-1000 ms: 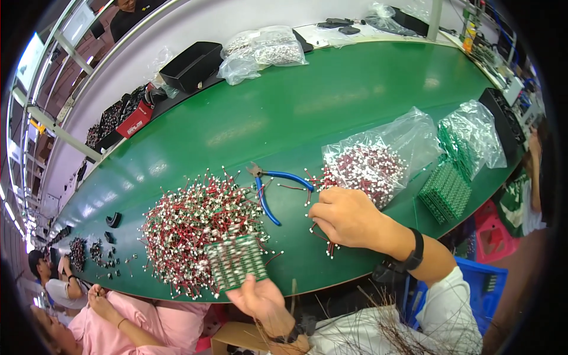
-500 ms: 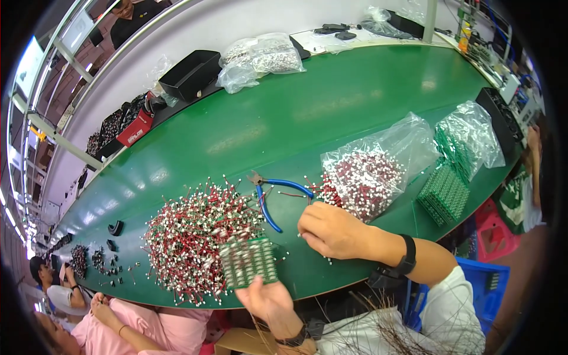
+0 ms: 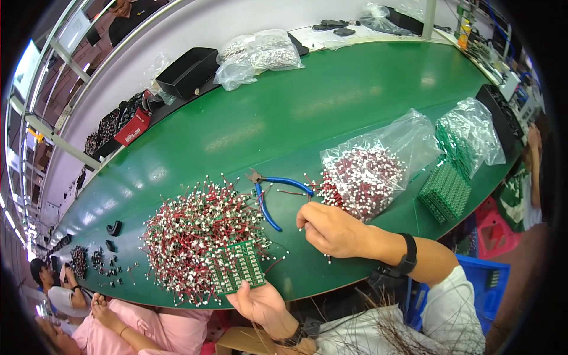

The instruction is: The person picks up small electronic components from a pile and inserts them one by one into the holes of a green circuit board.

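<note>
My left hand [image 3: 260, 305] is closed on the near edge of a green circuit board panel [image 3: 238, 267] with rows of small parts. The panel lies over the right front side of a large pile of red-wired white connectors [image 3: 198, 236]. My right hand [image 3: 328, 231] is held in a pinch above the green table, just right of the cutters; a tiny pale bit shows at its fingertips, too small to name. Between the hands and farther back lie blue-handled cutting pliers [image 3: 269, 195], jaws pointing away. Beyond my right hand, a clear bag [image 3: 367, 177] spills similar red-wired connectors.
A stack of green circuit boards [image 3: 445, 192] and another clear bag [image 3: 473, 133] stand at the right. Along the back are a black bin [image 3: 188, 74], bagged white parts [image 3: 260, 56] and a red box [image 3: 135, 125]. A person in pink [image 3: 148, 325] sits at the left.
My left hand has moved the circuit board panel slightly left and toward me, and its parts now look sharper. My right hand has barely moved.
</note>
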A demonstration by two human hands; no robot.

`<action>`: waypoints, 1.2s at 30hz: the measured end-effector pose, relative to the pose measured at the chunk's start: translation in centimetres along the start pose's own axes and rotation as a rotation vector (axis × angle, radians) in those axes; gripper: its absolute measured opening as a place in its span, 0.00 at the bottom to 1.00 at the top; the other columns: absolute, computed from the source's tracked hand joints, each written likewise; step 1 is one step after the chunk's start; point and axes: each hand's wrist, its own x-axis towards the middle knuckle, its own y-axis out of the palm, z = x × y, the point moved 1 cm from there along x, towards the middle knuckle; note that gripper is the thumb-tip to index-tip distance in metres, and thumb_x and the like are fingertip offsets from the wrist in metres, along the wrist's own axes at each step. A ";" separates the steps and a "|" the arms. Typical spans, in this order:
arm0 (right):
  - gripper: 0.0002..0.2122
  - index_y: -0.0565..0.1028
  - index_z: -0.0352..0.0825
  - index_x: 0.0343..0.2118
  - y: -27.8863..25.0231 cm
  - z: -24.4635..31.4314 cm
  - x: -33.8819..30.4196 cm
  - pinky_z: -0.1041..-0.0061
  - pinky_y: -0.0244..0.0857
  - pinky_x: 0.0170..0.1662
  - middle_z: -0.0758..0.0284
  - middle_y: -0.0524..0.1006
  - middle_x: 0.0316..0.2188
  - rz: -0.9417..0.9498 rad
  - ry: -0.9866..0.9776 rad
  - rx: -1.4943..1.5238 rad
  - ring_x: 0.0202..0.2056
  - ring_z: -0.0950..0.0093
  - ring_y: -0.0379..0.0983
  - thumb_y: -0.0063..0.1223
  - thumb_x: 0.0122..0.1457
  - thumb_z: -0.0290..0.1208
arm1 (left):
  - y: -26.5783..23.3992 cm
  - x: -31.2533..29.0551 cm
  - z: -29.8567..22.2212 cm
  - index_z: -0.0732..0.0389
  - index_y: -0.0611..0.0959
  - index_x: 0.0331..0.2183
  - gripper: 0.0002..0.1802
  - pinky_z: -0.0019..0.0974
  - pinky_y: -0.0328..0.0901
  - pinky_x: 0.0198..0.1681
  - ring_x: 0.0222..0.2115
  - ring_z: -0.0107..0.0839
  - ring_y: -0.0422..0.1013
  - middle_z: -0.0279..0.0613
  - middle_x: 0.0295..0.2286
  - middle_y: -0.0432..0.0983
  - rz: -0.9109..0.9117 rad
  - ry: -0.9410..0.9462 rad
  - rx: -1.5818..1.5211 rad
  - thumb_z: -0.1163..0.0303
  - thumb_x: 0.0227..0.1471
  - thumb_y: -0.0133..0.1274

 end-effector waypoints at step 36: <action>0.06 0.71 0.29 0.27 1.6 3.5 -1.3 0.72 0.65 0.18 0.64 0.69 0.21 -0.040 -0.286 -0.112 0.17 0.68 0.70 0.58 0.50 0.23 | 3.7 -3.4 3.6 0.69 0.70 0.50 0.18 0.36 0.67 0.48 0.43 0.31 0.73 0.47 0.44 0.74 0.124 -0.199 0.292 0.82 0.56 0.45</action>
